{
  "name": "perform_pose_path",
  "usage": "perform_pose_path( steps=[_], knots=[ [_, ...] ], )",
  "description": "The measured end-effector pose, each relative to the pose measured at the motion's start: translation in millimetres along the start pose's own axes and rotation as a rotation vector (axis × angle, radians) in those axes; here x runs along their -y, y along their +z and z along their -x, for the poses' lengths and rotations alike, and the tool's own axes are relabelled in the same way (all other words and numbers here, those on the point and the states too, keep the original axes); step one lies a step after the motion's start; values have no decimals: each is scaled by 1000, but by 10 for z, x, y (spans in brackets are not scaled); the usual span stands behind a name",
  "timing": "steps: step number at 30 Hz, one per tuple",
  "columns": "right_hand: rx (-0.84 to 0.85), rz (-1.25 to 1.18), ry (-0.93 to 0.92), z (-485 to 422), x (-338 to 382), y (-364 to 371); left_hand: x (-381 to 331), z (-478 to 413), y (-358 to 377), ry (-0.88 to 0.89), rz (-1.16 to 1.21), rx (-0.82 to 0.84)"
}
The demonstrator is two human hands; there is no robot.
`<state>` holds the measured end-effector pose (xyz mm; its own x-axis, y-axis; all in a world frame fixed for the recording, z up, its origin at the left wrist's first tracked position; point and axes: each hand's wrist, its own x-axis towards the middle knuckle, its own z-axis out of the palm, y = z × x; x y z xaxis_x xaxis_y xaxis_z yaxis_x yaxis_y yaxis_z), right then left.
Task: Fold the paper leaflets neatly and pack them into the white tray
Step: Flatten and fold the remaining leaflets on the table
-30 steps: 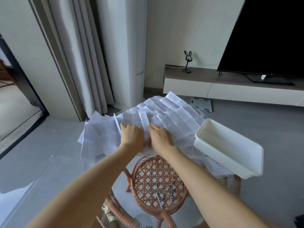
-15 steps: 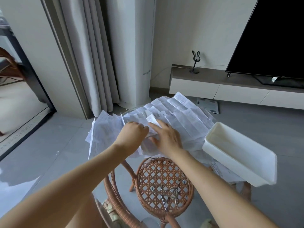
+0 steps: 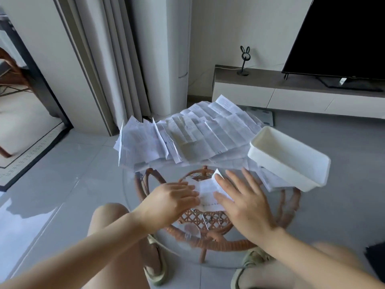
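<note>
A home living room: well beyond the right hand a large dark television stands on a low white cabinet beside a rabbit-eared ornament, pale curtains hang beyond the left hand, and grey floor tiles lie below.

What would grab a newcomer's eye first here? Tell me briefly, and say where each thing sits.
The big heap of unfolded leaflets fanned across the far side of the glass-topped table stands out first. Nearer the person, the left hand and right hand press one small leaflet flat on the glass. The white tray sits at the right, looking empty, on top of some papers.
</note>
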<state>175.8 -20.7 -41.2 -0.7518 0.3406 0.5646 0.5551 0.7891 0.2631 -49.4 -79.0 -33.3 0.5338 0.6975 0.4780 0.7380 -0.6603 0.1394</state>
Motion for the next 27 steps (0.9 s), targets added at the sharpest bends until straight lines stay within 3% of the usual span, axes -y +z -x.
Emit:
perform_pose_path(
  steps=[3, 5, 8, 11, 14, 17, 23, 27],
  knots=[
    [80, -120, -127, 378, 110, 3, -199, 202, 218, 14, 67, 73],
    [126, -262, -94, 515, 154, -27, -322, 293, 295, -34, 141, 84],
    [209, -522, 158, 538, 158, -127, -467, 369, 307, -242, 302, 40],
    [312, -667, 530, 389, 150, -222, -573, 324, 278, -559, 320, -28],
    [400, -644, 798, 237, 152, -178, -618, 230, 309, -818, 325, -92],
    [383, -486, 874, 196, 246, -120, -651, 148, 344, -1046, 363, -144],
    [293, -354, 887, 263, 361, 13, -638, 193, 494, -900, -36, -132],
    [282, -363, 869, 254, 375, -25, -600, 255, 539, -615, -142, -194]
  ],
)
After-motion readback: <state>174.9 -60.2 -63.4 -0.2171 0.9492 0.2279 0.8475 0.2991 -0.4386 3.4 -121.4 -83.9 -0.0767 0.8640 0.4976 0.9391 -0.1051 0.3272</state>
